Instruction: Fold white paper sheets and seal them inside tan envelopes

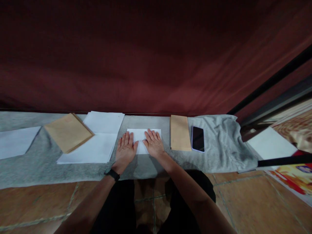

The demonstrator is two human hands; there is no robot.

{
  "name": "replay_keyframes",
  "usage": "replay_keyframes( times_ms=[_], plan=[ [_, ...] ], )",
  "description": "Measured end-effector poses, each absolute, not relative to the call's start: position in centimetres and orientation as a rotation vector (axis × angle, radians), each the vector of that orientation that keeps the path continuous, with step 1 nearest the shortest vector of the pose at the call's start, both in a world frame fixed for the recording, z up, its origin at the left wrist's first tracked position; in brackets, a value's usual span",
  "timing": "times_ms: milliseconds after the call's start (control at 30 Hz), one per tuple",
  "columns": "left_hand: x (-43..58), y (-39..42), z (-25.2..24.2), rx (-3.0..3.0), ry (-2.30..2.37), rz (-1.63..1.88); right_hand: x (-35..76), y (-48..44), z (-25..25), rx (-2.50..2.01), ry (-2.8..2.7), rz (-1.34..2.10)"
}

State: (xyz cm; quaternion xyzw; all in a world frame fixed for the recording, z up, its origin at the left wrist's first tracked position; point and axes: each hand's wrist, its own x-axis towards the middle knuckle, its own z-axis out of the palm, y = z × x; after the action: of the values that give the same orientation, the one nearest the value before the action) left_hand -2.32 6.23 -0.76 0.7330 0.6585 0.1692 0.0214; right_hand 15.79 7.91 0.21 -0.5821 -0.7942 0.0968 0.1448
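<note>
A small folded sheet of white paper (142,150) lies flat on the grey cloth in front of me. My left hand (126,149) rests palm down over its left end, fingers stretched out, with a dark watch on the wrist. Over the right part of the same paper my right hand (153,143) lies flat, its fingers spread. The two thumbs almost meet near the middle of the sheet. Parts of the paper are hidden under both hands.
Left of my hands lie a stack of white sheets (104,148), brown envelopes (67,131) partly on it, and another white sheet (17,141). To the right are a brown envelope stack (180,133) and a phone (198,139). A dark red curtain (146,65) hangs behind the grey cloth (219,146).
</note>
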Motion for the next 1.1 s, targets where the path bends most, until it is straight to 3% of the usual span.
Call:
replay_keyframes(
  times_ms=[233,533,1100],
  plan=[
    [-1.3,6.9,0.2,2.282,2.073,0.463,15.8,7.7,-0.4,-1.809,-2.149,0.210],
    [3.9,9.7,0.4,2.312,1.779,0.276,16.1,7.8,-0.2,-1.836,-2.174,0.255],
    [-0.9,8.1,-0.4,2.343,1.972,0.454,16.5,7.7,-1.0,-1.891,-2.051,0.180]
  ],
)
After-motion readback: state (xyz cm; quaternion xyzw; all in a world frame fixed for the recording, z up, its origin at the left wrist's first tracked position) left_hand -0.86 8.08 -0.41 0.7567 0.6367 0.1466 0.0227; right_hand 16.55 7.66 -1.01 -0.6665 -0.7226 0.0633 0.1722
